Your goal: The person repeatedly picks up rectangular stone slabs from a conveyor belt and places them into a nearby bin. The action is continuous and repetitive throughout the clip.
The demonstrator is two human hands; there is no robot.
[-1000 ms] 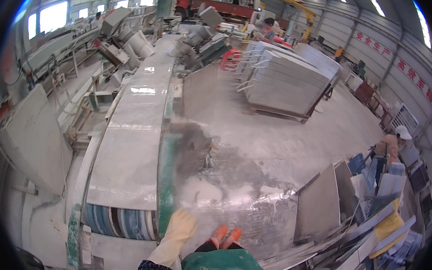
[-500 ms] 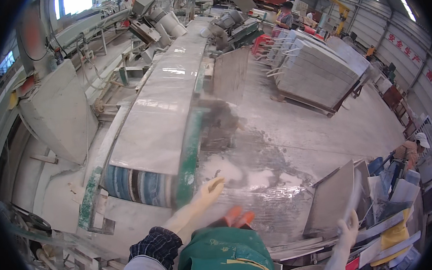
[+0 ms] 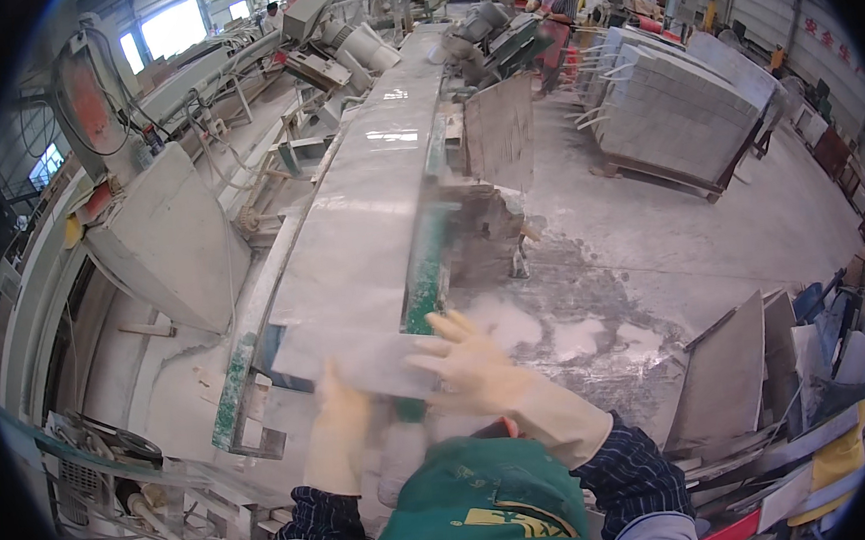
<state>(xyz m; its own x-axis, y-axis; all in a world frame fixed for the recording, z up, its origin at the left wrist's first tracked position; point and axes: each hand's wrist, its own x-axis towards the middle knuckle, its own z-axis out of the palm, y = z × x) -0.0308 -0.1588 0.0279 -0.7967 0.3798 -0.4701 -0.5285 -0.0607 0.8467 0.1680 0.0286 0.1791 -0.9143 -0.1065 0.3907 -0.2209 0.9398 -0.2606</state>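
Note:
A long pale stone slab (image 3: 355,230) lies along the conveyor in front of me. Across its near end is a shorter pale stone piece (image 3: 374,362), covering most of the blue-striped belt end (image 3: 283,356). My left hand (image 3: 340,412), in a cream rubber glove, is at the near edge of this piece, thumb side up; motion blurs it and its fingers are hidden. At the piece's right end is my right hand (image 3: 474,355), also gloved, open with fingers spread. Whether it bears any of the piece's weight I cannot tell.
Green side rails (image 3: 422,296) edge the conveyor. Leaning slabs (image 3: 725,370) and offcuts crowd the right side, with a yellow cloth (image 3: 838,452) among them. Farther back are a stack of stone blocks (image 3: 677,102) and a standing person (image 3: 556,26). A tilted grey panel (image 3: 170,248) stands left.
My right hand has come from the offcuts at right, where it held a thin pale piece, to the conveyor's end. My left hand has moved left; a pale piece now covers the belt end.

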